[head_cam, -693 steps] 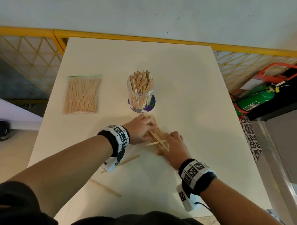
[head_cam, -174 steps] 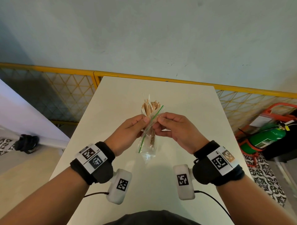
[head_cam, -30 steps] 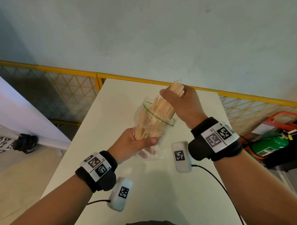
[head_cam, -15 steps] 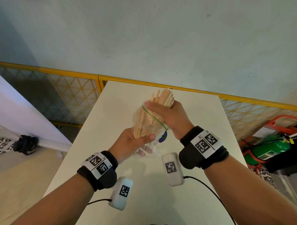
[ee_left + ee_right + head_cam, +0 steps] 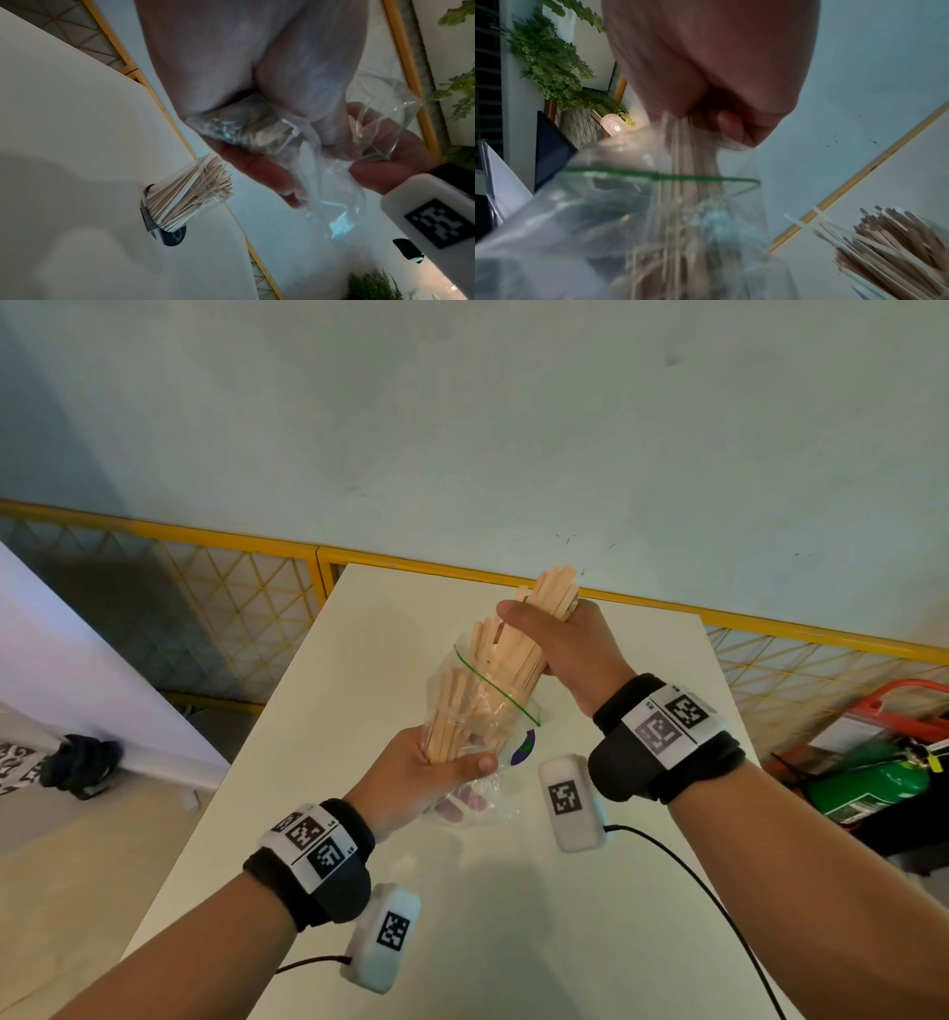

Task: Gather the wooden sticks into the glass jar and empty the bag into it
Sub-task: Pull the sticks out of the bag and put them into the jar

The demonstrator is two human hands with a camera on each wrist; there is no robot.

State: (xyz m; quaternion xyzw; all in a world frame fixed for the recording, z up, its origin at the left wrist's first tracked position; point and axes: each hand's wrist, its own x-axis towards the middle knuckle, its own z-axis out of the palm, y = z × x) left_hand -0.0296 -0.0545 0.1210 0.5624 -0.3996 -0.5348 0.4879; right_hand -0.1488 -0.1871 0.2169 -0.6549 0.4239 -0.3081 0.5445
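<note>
My left hand (image 5: pixel 426 775) grips the lower part of a clear zip bag (image 5: pixel 477 706) with a green seal, held upright above the white table (image 5: pixel 513 916). Wooden sticks (image 5: pixel 518 649) stick out of the bag's open mouth. My right hand (image 5: pixel 554 639) grips a bundle of those sticks (image 5: pixel 687 150) at their upper ends, partly drawn out of the bag. The glass jar (image 5: pixel 187 194) full of sticks stands on the table below the hands; in the head view the bag hides it, apart from a purple coaster (image 5: pixel 524 747) under it. The jar's stick tips (image 5: pixel 898 233) show low right in the right wrist view.
A yellow mesh fence (image 5: pixel 231 603) runs behind the table's far edge. A green extinguisher (image 5: pixel 873 783) in a red frame lies on the floor to the right. A white panel (image 5: pixel 77 670) leans at the left, a dark object (image 5: pixel 77 762) at its foot.
My right hand has lifted up and to the right with the bundle of sticks, drawing them further out of the bag. The left hand still holds the bag at the same spot.
</note>
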